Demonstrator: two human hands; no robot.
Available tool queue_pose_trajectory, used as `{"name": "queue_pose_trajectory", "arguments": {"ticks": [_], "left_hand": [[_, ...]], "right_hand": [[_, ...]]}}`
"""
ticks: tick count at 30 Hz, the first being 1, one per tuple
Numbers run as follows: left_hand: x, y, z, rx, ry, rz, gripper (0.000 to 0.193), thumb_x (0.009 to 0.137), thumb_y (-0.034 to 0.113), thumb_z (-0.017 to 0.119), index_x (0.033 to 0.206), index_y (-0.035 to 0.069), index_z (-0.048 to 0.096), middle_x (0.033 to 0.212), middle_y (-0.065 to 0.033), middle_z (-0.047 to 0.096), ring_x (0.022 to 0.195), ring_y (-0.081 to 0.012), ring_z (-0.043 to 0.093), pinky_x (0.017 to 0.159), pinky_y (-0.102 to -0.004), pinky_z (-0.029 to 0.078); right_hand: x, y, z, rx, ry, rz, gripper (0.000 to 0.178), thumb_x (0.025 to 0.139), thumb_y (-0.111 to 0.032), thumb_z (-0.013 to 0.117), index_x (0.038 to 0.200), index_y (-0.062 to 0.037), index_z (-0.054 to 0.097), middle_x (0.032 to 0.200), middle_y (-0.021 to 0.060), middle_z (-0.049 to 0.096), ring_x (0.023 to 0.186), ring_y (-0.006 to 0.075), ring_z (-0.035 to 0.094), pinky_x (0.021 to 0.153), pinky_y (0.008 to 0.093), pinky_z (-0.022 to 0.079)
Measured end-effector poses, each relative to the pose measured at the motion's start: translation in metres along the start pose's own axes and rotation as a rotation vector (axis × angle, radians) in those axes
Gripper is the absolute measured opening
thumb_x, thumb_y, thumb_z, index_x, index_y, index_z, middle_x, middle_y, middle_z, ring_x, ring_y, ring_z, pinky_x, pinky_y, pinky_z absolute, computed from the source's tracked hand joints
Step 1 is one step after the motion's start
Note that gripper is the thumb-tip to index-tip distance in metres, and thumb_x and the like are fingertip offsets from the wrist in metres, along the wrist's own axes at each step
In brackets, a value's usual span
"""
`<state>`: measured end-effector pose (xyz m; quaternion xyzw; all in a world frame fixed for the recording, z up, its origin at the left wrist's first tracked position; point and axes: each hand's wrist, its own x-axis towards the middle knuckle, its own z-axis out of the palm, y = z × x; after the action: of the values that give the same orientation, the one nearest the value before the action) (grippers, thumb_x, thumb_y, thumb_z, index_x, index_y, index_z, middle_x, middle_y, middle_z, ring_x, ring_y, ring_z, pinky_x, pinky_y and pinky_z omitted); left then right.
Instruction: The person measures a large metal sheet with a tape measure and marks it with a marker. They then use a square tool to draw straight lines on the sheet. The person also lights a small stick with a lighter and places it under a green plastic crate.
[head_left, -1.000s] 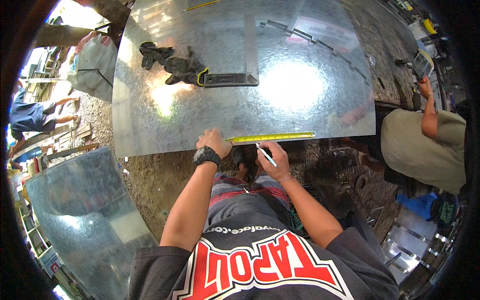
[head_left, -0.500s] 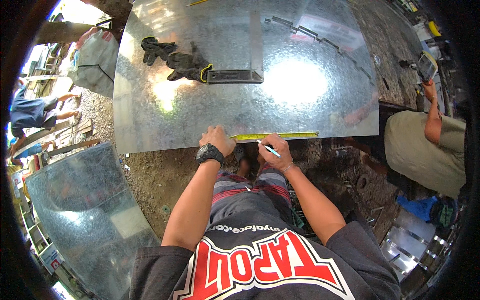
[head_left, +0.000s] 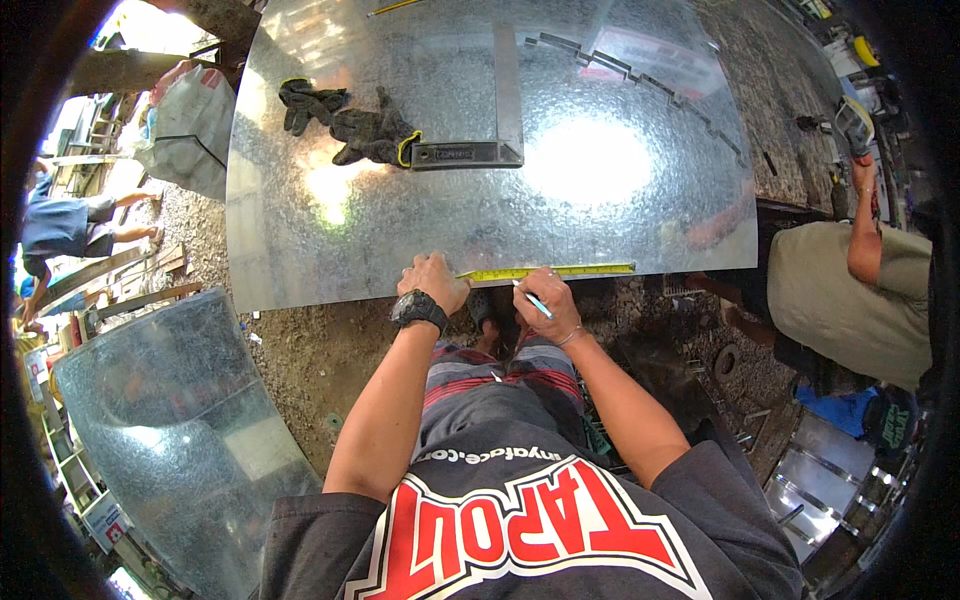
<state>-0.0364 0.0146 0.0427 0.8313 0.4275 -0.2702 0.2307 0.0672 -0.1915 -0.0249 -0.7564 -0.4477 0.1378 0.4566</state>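
Observation:
A shiny galvanized metal sheet (head_left: 400, 230) lies flat in front of me. Along its near edge stretches the yellow blade of a tape measure (head_left: 590, 269). My left hand (head_left: 436, 281), with a black watch at the wrist, is closed over the blade's left end; its fingers partly hide what they grip. My right hand (head_left: 546, 304) pinches a light blue and white pen (head_left: 538, 305), its tip at the sheet's edge beside the blade. Farther in, a metal try square (head_left: 468, 154) rests on the sheet, touching dark work gloves (head_left: 365, 132) with yellow cuffs.
A pencil (head_left: 392, 7) lies at the sheet's far side. Another metal sheet (head_left: 180, 370) leans at the left, below a white sack (head_left: 190, 130). At right, a person in a khaki shirt (head_left: 840, 290) holds a tool (head_left: 855, 130) by a dark workbench (head_left: 770, 100).
My hands stay almost in place. The pen in my right hand stands slightly steeper. At the right, the other person's hand and tool have shifted a little.

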Motion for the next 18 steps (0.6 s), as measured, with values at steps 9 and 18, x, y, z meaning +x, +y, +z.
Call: {"name": "queue_pose_trajectory", "arguments": {"ticks": [9,18], "left_hand": [[0.0,0.002,0.0,0.001,-0.013,-0.009,0.063,0.086,0.047,0.082,0.131,0.005,0.067,0.136,-0.0223,0.064,0.128,-0.0434,0.063,0.106,-0.051,0.054],[0.001,0.001,-0.001,0.011,-0.013,-0.011,0.07,0.085,0.053,0.081,0.135,0.007,0.065,0.137,-0.0245,0.065,0.127,-0.0451,0.063,0.106,-0.0522,0.053]], "right_hand": [[0.001,0.003,0.001,-0.031,-0.04,0.051,0.014,0.084,-0.008,0.074,0.078,-0.0025,0.062,0.076,0.0152,0.062,0.075,0.0364,0.063,0.071,0.0435,0.05],[0.006,0.003,-0.006,0.126,-0.027,0.096,0.016,0.086,-0.012,0.073,0.078,-0.0026,0.063,0.073,0.0129,0.06,0.07,0.033,0.061,0.068,0.0438,0.049]]}}
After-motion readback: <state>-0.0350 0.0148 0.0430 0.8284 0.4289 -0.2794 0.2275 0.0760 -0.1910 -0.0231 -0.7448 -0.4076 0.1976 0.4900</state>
